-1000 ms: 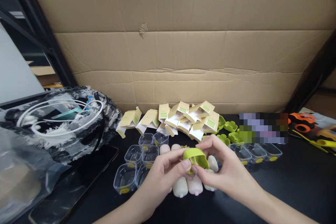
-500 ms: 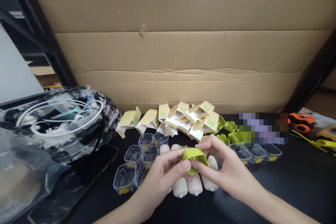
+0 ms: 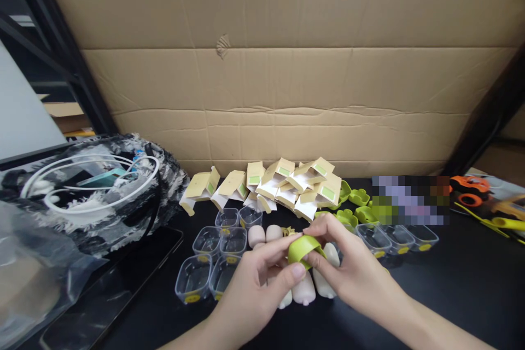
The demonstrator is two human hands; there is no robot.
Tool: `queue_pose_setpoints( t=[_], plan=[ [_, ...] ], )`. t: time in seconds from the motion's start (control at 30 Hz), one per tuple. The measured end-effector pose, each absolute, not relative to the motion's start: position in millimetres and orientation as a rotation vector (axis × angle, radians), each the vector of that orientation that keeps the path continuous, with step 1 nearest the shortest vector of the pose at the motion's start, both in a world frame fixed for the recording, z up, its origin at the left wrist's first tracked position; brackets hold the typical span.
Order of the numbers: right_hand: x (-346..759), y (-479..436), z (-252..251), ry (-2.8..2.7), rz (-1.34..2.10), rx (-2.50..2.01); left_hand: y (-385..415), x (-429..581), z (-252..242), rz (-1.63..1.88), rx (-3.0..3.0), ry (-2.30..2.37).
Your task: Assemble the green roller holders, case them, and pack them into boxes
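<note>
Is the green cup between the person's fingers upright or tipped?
Tipped: the green cup slants between the left hand and right hand, its hollow side partly showing.

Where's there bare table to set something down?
Mostly on the black table right of the right hand, in front of the right-side clear cups. A smaller patch lies between the dark flat device and left-side clear cups. It's crowded around the left hand, with pale bottle-shaped pieces, and farther back, with cartons and green pieces.

The cup [image 3: 300,248] is between the hands [image 3: 259,289], before the boxes [image 3: 277,176].
</note>
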State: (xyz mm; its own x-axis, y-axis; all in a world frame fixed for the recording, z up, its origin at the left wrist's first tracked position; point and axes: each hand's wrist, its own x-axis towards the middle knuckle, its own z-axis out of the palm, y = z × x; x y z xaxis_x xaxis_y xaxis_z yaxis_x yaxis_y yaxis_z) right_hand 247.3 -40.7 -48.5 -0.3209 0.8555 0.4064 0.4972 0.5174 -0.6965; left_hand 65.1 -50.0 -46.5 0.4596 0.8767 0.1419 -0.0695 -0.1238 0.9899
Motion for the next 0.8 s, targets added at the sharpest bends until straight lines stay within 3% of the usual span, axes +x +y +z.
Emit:
queue_pose_setpoints(
  t=[0.37,0.8],
  plan=[
    [244,-42,-42,-1.991,0.538,-1.082,-56,63,-46,0.907,1.628,0.831],
    [241,-36,-48,-1.963,0.608,-1.056,-47,66,-47,0.961,1.395,0.802]
  ],
)
